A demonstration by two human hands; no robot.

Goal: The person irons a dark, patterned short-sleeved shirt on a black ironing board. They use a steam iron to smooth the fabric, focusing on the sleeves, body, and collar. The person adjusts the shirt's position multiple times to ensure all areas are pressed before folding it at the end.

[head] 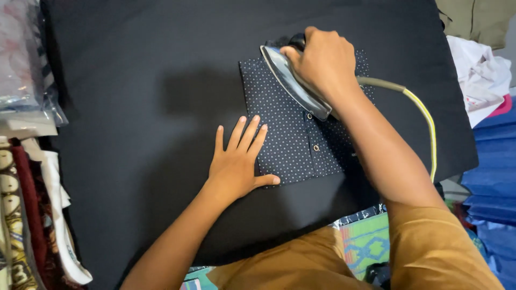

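Folded dark blue dotted shirt point(293, 137) lies flat on the table point(134, 80), which is covered in black cloth, a little toward the table's right half and nearer its front edge than its back. In the head view, the left hand point(236, 161) rests palm down with its fingers spread and grasps nothing; it lies at the shirt's front left corner, the thumb and fingertips overlapping the fabric edge while the palm sits on the black cover. The right hand point(325, 62) is closed around the handle of an iron point(293, 83), which stands on the back part of the shirt, its shiny metal side turned toward the left edge of the table. A grey and yellow-green cord point(424, 115) runs from the iron's rear past the right forearm toward the table's front right corner. The handle is almost wholly hidden under the right hand, and the right forearm covers the shirt's right side, so its far corner cannot be made out. Two small buttons show on the shirt just beside the iron. Stacked patterned fabrics point(21, 215) are cut off at the left edge of the table, and white cloth point(481, 75) lies past its right edge.
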